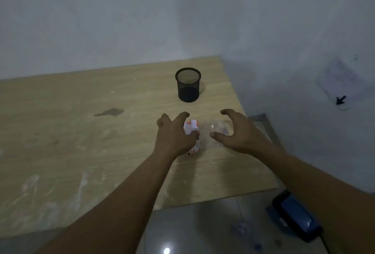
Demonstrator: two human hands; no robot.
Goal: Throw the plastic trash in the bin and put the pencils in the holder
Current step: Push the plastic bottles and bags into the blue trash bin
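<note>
Two pieces of trash are seen on the wooden table [60, 132], both on the near side of the black mesh holder [188, 84], which stands upright close to the table's far right corner. The red-and-white wrapper [192, 130] lies crumpled just nearer than the holder; the clear plastic piece [220, 130] lies just right of the wrapper, apart from it, and is hard to make out against the wood.

The left hand [174, 136] is spread over the wrapper, fingers curled but not closed; the wrapper's middle is covered by the thumb, and contact cannot be told. The right hand [237, 132] is cupped, unclenched, around the clear plastic piece, thumb on the near side, fingers on the far side; nothing is grasped by it.

The holder's inside is dark; its contents cannot be told. Nothing is seen between it and the hands. A dark stain [109, 112] is noted on the table well left of the holder. A blue device [294, 216] with a cord lies on the tiled floor [203, 229], past the table's near right corner. A paper with a black arrow [341, 83] is fixed to the wall right of the holder.
</note>
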